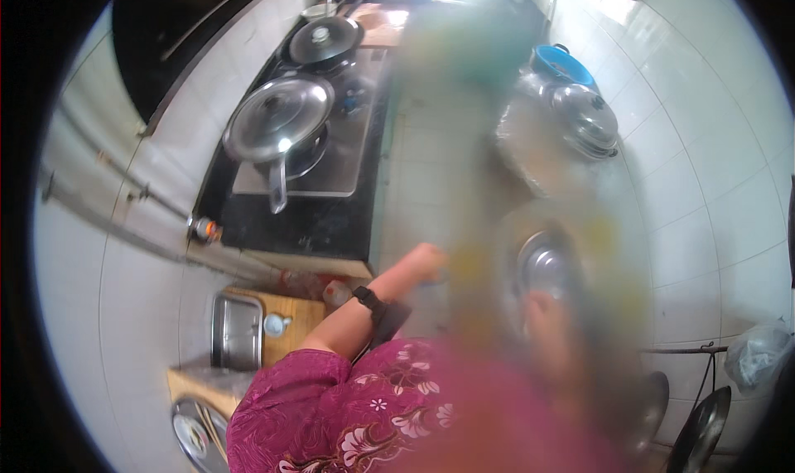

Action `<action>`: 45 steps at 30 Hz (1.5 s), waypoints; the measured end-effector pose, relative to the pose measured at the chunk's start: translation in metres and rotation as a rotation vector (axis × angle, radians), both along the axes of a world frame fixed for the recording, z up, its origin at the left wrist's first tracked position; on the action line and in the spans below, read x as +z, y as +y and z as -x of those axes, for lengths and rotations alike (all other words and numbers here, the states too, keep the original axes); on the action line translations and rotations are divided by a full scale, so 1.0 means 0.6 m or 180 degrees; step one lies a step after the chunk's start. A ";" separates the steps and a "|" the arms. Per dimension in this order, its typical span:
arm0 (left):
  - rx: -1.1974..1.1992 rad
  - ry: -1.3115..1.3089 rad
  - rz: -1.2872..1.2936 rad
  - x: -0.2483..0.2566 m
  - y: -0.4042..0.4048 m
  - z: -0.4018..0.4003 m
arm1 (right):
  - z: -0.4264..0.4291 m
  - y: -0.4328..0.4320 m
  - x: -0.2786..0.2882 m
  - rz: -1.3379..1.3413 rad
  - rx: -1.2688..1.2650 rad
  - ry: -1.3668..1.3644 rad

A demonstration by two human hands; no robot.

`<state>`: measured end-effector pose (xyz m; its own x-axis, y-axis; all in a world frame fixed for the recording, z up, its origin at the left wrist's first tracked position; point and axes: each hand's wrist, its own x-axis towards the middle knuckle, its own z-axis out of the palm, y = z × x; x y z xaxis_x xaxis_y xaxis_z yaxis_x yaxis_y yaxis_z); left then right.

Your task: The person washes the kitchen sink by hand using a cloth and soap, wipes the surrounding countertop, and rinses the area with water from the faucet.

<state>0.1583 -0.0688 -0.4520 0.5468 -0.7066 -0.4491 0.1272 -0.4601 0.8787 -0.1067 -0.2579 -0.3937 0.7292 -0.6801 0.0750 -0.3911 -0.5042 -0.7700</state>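
Note:
A hazy smudge blurs the middle and right of the view. My left hand, with a black watch on its wrist, is held over the floor beyond the counter's near corner. Its fingers look curled; whether anything small is in them is not clear. On the right, my right hand is at the near edge of a round, shiny metal vessel or lid. The haze hides its fingers and whether they grip the rim.
Left, a gas cooktop carries a lidded pan with its handle jutting nearward, and a lidded wok. On the right are a lidded metal pot and a blue basin. Woks hang lower right. A metal tray is lower left.

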 end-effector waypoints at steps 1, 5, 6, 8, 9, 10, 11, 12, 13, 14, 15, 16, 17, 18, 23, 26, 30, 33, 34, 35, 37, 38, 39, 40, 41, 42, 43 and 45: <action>0.0067 0.0200 -0.0316 0.019 -0.025 -0.026 | -0.008 -0.011 0.011 -0.0020 -0.0057 0.0008; 0.0004 0.0054 -0.0133 0.046 -0.104 -0.135 | -0.047 -0.097 0.005 0.0911 0.0140 -0.0093; 0.0027 -0.0175 0.0397 0.073 -0.116 -0.146 | -0.062 -0.126 0.002 0.0129 -0.0141 -0.0050; 0.0293 0.0459 0.0304 0.066 -0.148 -0.204 | -0.119 -0.151 0.033 -0.0504 -0.0360 -0.0065; 0.0355 0.0416 0.0281 0.066 -0.171 -0.232 | -0.159 -0.182 0.044 -0.0536 -0.0295 -0.0096; 0.0479 0.0449 0.0280 0.072 -0.187 -0.245 | -0.187 -0.204 0.052 -0.0453 -0.0203 -0.0069; 0.0622 0.0466 0.0308 0.082 -0.204 -0.266 | -0.227 -0.229 0.072 -0.0345 -0.0090 -0.0060; 0.0690 0.0428 0.0286 0.093 -0.220 -0.292 | -0.266 -0.249 0.097 -0.0724 -0.0150 0.0012; 0.0563 0.0577 0.0522 0.105 -0.239 -0.322 | -0.303 -0.279 0.098 -0.0731 -0.0114 -0.0011; 0.0494 0.0730 0.0736 0.121 -0.247 -0.344 | -0.340 -0.308 0.086 -0.0464 0.0105 -0.0137; 0.0379 0.0664 0.0854 0.139 -0.252 -0.363 | -0.378 -0.332 0.072 -0.0200 0.0315 -0.0271; 0.0228 0.0628 0.1019 0.162 -0.268 -0.385 | -0.415 -0.351 0.076 -0.0252 0.0267 -0.0211; 0.0257 0.0610 0.1027 0.170 -0.282 -0.410 | -0.457 -0.367 0.084 -0.0315 0.0230 -0.0145; -0.0074 -0.0246 0.1101 0.174 -0.295 -0.437 | -0.494 -0.374 0.099 -0.0325 0.0404 -0.0520; -0.0205 -0.0938 0.1276 0.202 -0.366 -0.575 | -0.674 -0.424 0.137 -0.0143 0.0685 -0.0701; 0.0327 0.0272 0.0926 0.221 -0.423 -0.670 | -0.763 -0.468 0.126 0.0526 0.0692 -0.0811; 0.0740 0.0868 0.0594 0.171 -0.501 -0.822 | -0.864 -0.521 0.138 -0.0187 0.0394 -0.0055; 0.0738 0.0885 0.0450 0.172 -0.561 -0.914 | -0.925 -0.578 0.132 -0.0598 0.0225 0.0050; 0.0708 0.0888 0.0374 0.177 -0.583 -0.946 | -0.943 -0.596 0.128 -0.0718 0.0103 0.0009; 0.0680 0.0884 0.0300 0.183 -0.605 -0.977 | -0.963 -0.611 0.131 -0.0724 0.0033 -0.0006; 0.0555 0.0609 0.0462 0.198 -0.634 -1.030 | -1.008 -0.647 0.139 -0.0650 -0.0067 -0.0130; 0.0499 0.0461 0.0542 0.203 -0.653 -1.064 | -1.034 -0.668 0.141 -0.0478 -0.0021 -0.0135; 0.0474 0.0317 0.0578 0.209 -0.662 -1.090 | -1.052 -0.677 0.134 -0.0544 -0.0045 -0.0161; 0.0491 0.0455 0.0491 0.216 -0.677 -1.124 | -1.078 -0.690 0.132 -0.0715 -0.0038 -0.0373; 0.0568 0.0433 0.0432 0.238 -0.698 -1.144 | -1.106 -0.712 0.134 -0.0873 -0.0036 -0.0594; 0.0595 0.0420 0.0360 0.249 -0.719 -1.155 | -1.142 -0.728 0.157 -0.0487 -0.0077 -0.0525; 0.0656 0.0411 0.0332 0.274 -0.756 -1.182 | -1.181 -0.752 0.196 -0.0357 -0.0023 -0.0464; 0.0513 0.0266 0.0453 0.277 -0.781 -1.247 | -1.266 -0.792 0.226 -0.0805 0.0323 -0.0839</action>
